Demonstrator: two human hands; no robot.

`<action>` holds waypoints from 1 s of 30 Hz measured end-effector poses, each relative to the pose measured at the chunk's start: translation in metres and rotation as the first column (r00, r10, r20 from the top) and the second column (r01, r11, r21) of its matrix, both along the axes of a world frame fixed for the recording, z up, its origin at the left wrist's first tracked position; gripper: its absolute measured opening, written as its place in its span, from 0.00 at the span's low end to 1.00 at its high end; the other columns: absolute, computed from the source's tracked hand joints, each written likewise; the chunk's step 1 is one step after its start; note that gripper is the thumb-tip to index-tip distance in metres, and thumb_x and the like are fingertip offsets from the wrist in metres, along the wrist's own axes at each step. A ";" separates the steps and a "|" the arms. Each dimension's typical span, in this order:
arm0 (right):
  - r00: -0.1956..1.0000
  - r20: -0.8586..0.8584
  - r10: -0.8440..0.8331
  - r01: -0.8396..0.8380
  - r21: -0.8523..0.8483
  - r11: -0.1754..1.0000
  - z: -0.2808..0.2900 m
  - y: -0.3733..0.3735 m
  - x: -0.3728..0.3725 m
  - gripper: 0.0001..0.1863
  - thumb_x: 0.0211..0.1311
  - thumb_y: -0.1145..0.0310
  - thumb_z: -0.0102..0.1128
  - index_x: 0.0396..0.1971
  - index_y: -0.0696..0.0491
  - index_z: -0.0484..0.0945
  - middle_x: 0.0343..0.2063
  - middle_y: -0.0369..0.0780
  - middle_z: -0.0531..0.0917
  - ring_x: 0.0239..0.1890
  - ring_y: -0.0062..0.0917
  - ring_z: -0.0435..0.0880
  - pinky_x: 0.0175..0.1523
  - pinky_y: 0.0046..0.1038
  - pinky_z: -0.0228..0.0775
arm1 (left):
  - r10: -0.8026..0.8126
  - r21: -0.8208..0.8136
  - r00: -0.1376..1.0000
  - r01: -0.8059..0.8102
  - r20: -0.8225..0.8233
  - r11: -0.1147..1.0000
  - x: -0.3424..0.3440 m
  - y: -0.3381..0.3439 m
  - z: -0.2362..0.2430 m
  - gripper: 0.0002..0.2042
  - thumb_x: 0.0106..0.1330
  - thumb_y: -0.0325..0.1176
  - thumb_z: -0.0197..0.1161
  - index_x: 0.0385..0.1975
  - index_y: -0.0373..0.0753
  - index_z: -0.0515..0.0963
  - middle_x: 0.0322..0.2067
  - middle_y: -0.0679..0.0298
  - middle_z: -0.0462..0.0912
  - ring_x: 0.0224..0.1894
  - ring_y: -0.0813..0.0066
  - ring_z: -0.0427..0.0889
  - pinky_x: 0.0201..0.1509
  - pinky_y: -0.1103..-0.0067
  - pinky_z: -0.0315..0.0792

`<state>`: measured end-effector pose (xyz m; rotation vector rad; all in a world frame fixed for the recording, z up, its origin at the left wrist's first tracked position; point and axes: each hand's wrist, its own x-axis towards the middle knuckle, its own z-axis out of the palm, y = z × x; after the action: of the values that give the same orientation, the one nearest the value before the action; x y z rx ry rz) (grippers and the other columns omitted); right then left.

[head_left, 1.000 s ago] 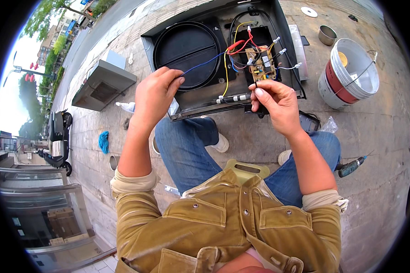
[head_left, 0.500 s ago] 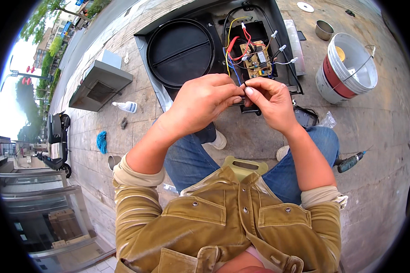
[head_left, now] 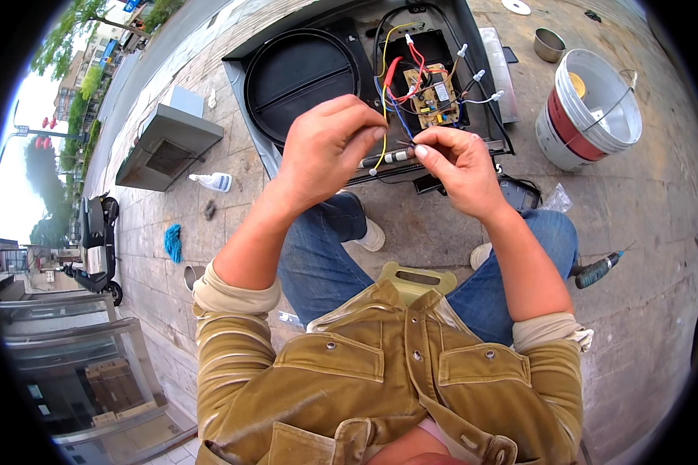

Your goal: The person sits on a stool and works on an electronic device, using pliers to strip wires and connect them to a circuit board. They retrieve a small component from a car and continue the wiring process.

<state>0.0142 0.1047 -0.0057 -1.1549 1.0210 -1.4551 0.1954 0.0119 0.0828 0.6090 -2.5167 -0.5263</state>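
Note:
An open metal housing (head_left: 236, 85) lies before me, with a round black plate (head_left: 301, 87) at its left and a circuit board (head_left: 436, 99) full of coloured wires at its right. My right hand (head_left: 464, 167) pinches the end of a blue wire (head_left: 400, 116) at the housing's near edge; a short dark strand shows beside its fingertips. My left hand (head_left: 326, 151) is raised over the near edge, thumb and forefinger drawn together; whatever they hold, if anything, cannot be made out. Close by its fingertips hangs a yellow wire (head_left: 384, 147) with a pale end.
A white bucket (head_left: 547, 132) with a red band and a metal cup (head_left: 549, 45) stand to the right. A power drill (head_left: 597, 271) lies beside my right knee. Leftward are a grey metal box (head_left: 167, 147), a spray bottle (head_left: 213, 182) and a blue cloth (head_left: 173, 242).
My left hand has drawn away from the right one, leftward and up, uncovering the yellow wire's end and the housing's near edge. My right hand keeps its pinch in almost the same place.

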 end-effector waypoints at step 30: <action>0.999 0.046 -0.001 0.001 -0.006 1.000 0.002 0.003 0.001 0.06 0.61 0.73 0.60 0.33 0.61 0.82 0.24 0.29 0.80 0.27 0.08 0.73 0.32 0.16 0.67 | -0.135 -0.349 0.991 0.120 -0.020 0.930 -0.016 0.012 -0.017 0.08 0.48 0.22 0.69 0.27 0.36 0.77 0.27 0.60 0.79 0.28 0.64 0.79 0.32 0.75 0.73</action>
<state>0.0153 0.1081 -0.0039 -1.1205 0.9858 -1.4802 0.1791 0.0239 0.0659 0.2977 -2.5332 -0.1280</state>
